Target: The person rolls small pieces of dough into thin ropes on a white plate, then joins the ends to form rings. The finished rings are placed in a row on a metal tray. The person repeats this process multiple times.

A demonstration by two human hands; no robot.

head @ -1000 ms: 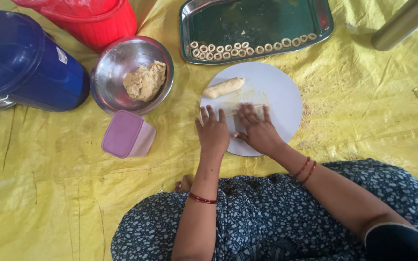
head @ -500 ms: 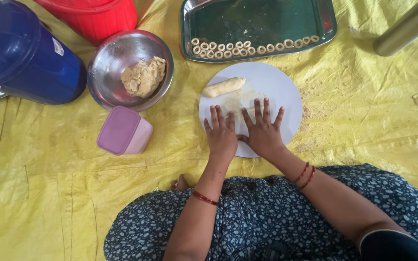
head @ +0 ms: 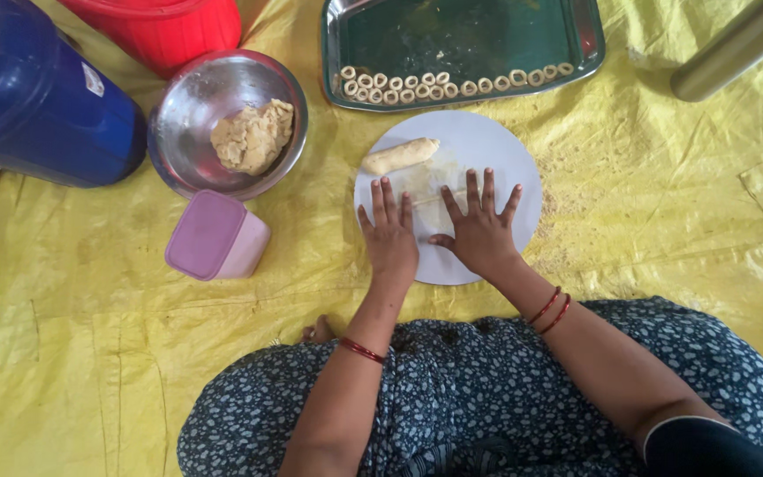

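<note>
Head view, catalogued near to far.

Lap: patterned blue dress [head: 505,397]; red bangles on both wrists.

Left hand [head: 390,237]: flat, palm down, fingers straight and close together, resting on the white round board [head: 509,155], gripping nothing.

Right hand [head: 480,228]: flat, fingers spread wide, beside the left on the same board, gripping nothing.

Thin dough rope [head: 430,198]: pale, lay across the board under the fingertips of both hands; only a short stretch showed between them.

Thick dough roll [head: 401,155]: lay at the board's far left edge, apart from the hands.

Lilac lidded box [head: 216,235]: on the yellow sheet [head: 90,353], left of the board.

Steel bowl [head: 187,97]: held a lump of dough [head: 253,135].

Steel tray [head: 470,35]: beyond the board, a row of small dough rings [head: 452,87] along its near edge.

Blue container [head: 37,97] and red bucket [head: 165,26]: far left.

Metal cylinder [head: 739,44]: far right.

Step judged in hand: rolling dough thin under the palms. Next stroke would call for even, light pressure so the rope stays whole.
</note>
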